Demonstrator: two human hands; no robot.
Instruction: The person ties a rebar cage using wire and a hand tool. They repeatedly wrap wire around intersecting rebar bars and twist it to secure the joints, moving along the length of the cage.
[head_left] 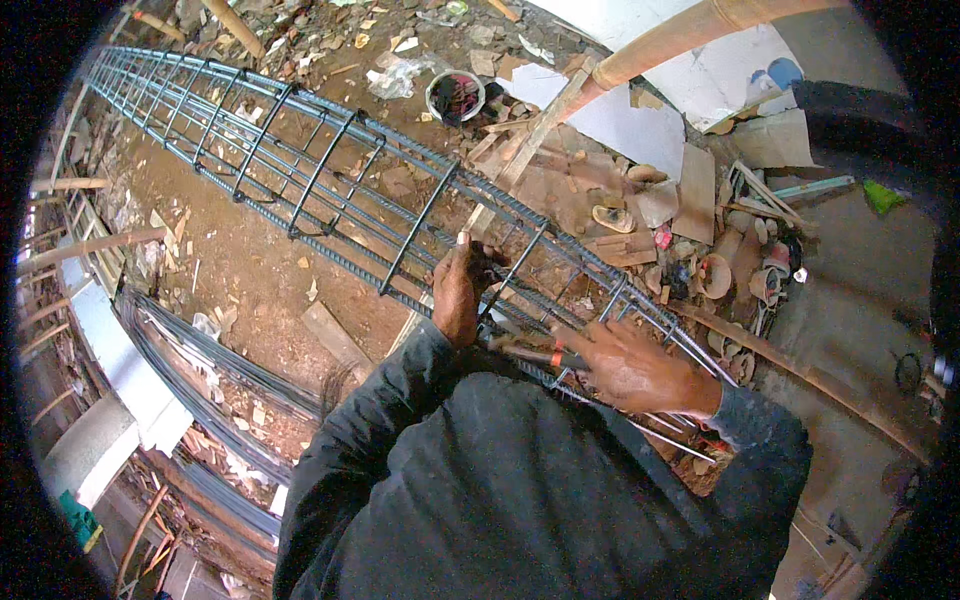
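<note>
A long cage of ribbed steel rebar (335, 165), with square stirrups along it, runs from the far left to the near right in front of me. My left hand (458, 292) reaches in among the bars near its closer end, thumb up and fingers curled. What those fingers grip, if anything, is hidden. My right hand (645, 368) lies over the cage's near end, closed round a dark hand tool with an orange band (556, 354). The tool points left toward my left hand, low between the bars; its exact kind cannot be made out.
Bundled dark steel rods (215, 350) lie at the left beside a pale sheet (125, 335). A white bucket (455, 97) with dark contents stands beyond the cage. A bamboo pole (690, 38) slants at the upper right, above boards and rubble. Another pole (800, 375) lies at the right.
</note>
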